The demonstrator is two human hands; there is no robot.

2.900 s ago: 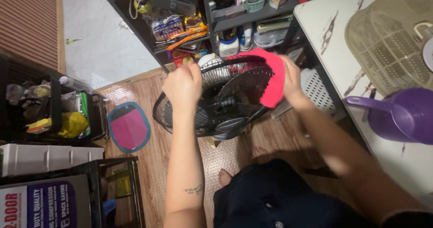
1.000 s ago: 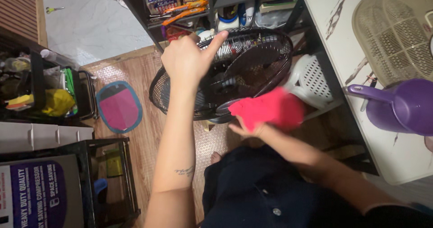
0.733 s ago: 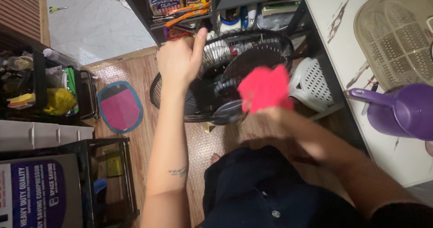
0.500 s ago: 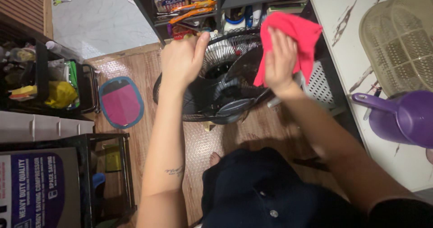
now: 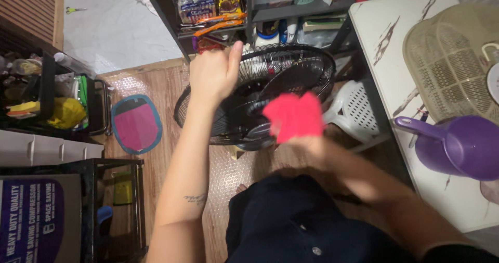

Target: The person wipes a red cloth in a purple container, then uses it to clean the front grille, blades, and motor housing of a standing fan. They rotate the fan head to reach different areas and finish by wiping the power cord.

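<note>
Purple-and-white printed box [image 5: 39, 219] bottom left; snack packets [image 5: 196, 8] on top shelf; yellow bag [image 5: 65, 112] in left rack.

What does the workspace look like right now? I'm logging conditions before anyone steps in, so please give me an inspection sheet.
Surface: wooden floor with a blue-rimmed pink mat.
Job's things: black fan with wire grille; red cloth, blurred.
Clutter: shelf crowded with packets and bottles; white perforated basket; yellow bag in a black rack.
Grippers: left hand grips the grille's top rim; right hand holds the cloth before the grille.
Cables: nothing seen.
Surroundings: white table with purple dipper and beige mesh cover.
</note>
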